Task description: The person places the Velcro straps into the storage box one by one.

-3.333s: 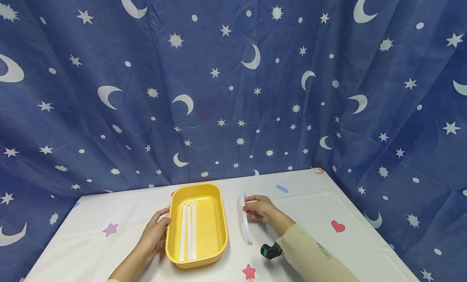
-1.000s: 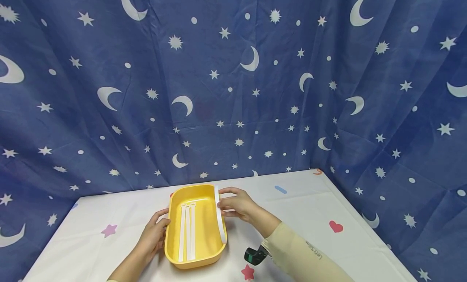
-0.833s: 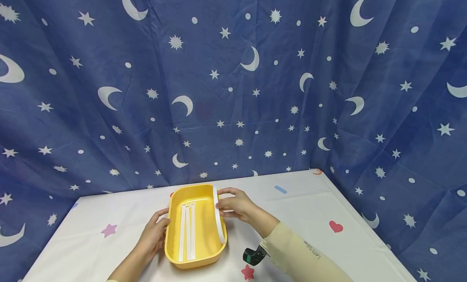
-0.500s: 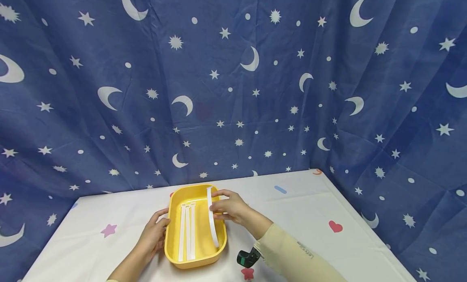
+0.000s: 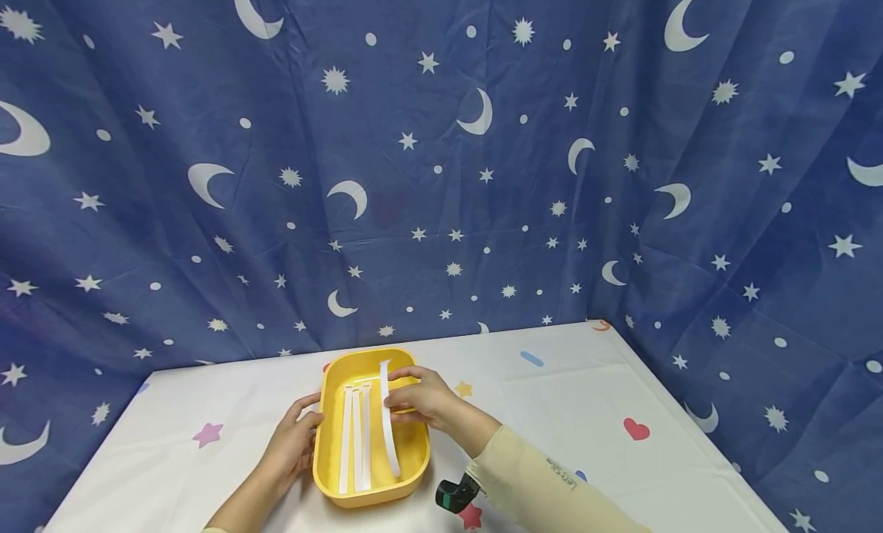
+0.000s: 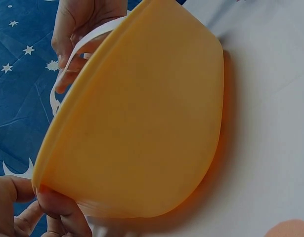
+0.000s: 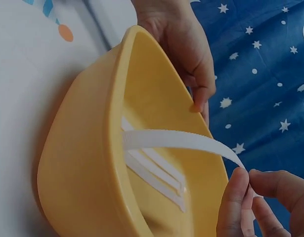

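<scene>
Three white strips (image 5: 355,441) lie side by side on the floor of the yellow tray (image 5: 414,449), left of centre. Pinched between thumb and fingers (image 7: 236,202) of the right hand (image 5: 421,395), a fourth white strip (image 5: 388,426) hangs over the tray's right half. On the near-left rim, the left hand (image 5: 293,441) grips with curled fingers; the tray sits on the desk (image 5: 586,410).

Right hand (image 7: 260,205) pinches one end of a white strip (image 7: 181,140), which spans into the yellow tub (image 7: 87,163). More strips (image 7: 156,173) lie inside. Left hand (image 7: 184,44) grips the far rim.
</scene>
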`<state>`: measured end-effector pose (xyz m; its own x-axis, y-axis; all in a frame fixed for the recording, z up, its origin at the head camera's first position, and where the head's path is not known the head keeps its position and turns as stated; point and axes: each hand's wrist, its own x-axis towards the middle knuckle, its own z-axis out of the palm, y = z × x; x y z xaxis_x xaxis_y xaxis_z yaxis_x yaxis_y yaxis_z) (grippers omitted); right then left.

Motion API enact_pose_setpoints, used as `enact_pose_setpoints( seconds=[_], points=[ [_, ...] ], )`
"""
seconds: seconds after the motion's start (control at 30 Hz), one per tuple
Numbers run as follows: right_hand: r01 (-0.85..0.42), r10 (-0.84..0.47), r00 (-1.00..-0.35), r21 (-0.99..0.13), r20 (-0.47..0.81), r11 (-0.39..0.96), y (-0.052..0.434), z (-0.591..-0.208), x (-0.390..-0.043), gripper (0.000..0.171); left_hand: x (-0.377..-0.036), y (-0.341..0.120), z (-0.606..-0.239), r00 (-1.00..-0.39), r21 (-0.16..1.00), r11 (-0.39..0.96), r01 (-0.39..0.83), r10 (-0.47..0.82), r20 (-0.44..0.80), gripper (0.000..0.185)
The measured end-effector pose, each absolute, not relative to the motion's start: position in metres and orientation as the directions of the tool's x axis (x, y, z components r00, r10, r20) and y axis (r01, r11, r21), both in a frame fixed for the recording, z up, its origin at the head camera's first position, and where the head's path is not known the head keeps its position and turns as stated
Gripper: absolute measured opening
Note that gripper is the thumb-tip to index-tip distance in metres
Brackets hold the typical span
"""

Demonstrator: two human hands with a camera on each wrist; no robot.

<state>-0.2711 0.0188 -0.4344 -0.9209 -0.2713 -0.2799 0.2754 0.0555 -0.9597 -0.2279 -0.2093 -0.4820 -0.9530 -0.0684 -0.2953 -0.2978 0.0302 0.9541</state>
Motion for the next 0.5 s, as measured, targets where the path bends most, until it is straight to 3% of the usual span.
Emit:
enact_pose_setpoints(
  seconds=[0.5],
  points=[
    [0.3, -0.228, -0.925, -0.952, -0.304, 0.052, 0.003, -0.442, -0.272, 0.043, -0.229, -0.209, -0.481, -0.951, 0.953, 0.024, -0.303, -0.067, -0.301, 0.054]
  ],
)
